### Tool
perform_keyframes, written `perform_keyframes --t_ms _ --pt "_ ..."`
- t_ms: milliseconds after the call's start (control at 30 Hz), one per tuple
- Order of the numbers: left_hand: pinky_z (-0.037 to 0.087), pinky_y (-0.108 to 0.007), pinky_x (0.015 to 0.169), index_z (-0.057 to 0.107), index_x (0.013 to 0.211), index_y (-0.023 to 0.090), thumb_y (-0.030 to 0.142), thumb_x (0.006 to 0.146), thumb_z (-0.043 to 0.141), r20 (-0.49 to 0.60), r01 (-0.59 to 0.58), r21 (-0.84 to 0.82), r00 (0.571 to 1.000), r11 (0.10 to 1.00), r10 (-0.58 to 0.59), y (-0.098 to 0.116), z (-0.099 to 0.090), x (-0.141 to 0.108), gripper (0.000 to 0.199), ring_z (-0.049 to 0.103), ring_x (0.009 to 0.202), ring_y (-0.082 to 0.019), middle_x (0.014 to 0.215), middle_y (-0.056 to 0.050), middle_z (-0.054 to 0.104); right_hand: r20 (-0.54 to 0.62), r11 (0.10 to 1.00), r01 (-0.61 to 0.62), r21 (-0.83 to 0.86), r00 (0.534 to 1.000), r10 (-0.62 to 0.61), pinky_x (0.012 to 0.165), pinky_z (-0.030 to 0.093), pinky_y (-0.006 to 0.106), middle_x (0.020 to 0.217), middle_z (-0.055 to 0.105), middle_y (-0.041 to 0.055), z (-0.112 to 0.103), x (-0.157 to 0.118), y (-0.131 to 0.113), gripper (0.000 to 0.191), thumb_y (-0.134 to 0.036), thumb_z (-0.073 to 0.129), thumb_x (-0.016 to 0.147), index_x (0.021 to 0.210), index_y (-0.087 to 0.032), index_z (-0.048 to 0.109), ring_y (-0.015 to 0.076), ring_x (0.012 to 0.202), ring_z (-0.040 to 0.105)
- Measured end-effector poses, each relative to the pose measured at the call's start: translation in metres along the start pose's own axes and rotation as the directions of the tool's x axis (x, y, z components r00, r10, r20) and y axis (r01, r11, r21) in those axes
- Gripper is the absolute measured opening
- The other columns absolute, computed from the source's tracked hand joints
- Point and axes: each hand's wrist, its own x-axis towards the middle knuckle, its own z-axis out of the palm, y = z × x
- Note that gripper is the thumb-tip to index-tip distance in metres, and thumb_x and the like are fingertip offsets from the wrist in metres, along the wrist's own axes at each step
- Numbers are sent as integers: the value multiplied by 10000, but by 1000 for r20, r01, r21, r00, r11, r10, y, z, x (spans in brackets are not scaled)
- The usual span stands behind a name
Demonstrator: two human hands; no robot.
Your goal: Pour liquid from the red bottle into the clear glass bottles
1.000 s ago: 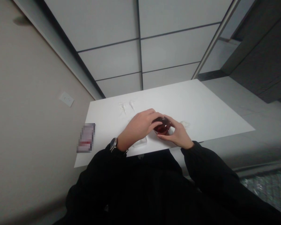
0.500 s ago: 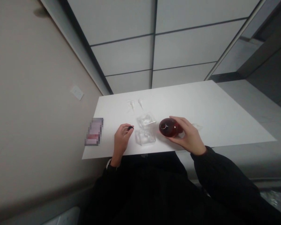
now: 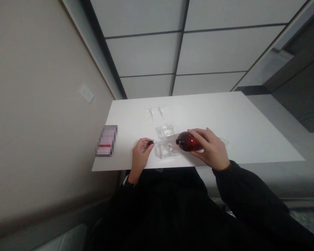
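My right hand (image 3: 210, 149) is wrapped round a reddish-brown bottle (image 3: 188, 142), which tilts to the left with its open mouth beside the nearer clear container. Between the fingertips of my left hand (image 3: 141, 155) sits a small black cap (image 3: 150, 143). Two clear, square-looking containers stand between my hands: the nearer container (image 3: 165, 150) lies just left of the bottle's mouth, and the farther container (image 3: 165, 131) is right behind it. Whether any liquid leaves the bottle I cannot tell.
On the white table (image 3: 251, 139), two small white nozzle-like pieces, one a left piece (image 3: 151, 112) and one a right piece (image 3: 161, 111), lie towards the back. A blurred pinkish rectangular item (image 3: 107, 141) is at the left edge, by the wall. Something transparent (image 3: 224, 141) lies behind my right hand.
My right hand has tipped the bottle further left, bringing its mouth down towards the nearer container. My left hand still pinches the cap. The whole view has shifted slightly.
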Motion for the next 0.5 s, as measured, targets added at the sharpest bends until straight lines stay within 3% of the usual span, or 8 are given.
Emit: perform_keyframes --t_ms 500 --pt "575 -366 934 677 1050 217 344 884 721 8 -18 -16 1000 1000 18 1 1 -2 214 748 1030 -219 1072 -80 796 37 990 76 -119 997 -72 1052 560 625 1306 693 182 -1 6 -4 684 -150 731 878 1521 -196 504 350 1157 681"
